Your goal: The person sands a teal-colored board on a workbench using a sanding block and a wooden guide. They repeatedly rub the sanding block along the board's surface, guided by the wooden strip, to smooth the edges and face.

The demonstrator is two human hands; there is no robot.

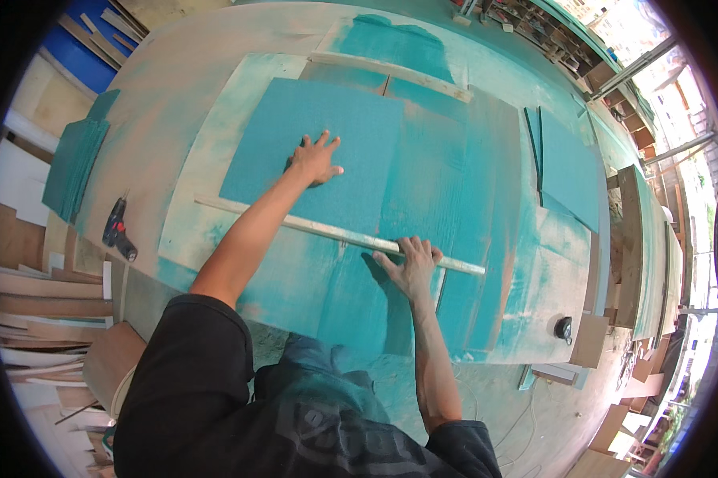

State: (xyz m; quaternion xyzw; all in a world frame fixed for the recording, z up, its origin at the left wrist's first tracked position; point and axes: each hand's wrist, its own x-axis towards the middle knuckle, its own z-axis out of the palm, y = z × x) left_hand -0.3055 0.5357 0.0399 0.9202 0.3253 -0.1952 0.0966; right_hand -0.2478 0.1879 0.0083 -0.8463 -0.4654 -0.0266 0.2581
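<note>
Head view: the left hand (314, 159) is laid flat, fingers spread, nothing grasped, on a teal-painted rectangular flat board (319, 151) at about 11 o'clock on the teal-stained wooden workbench (176, 88). The right hand (413, 263) is pressed open-palmed on a long pale wooden straightedge strip (327, 231), which is seen along the board's near edge. A black and red cordless drill (117, 229) is noted at 9 o'clock, well apart.
</note>
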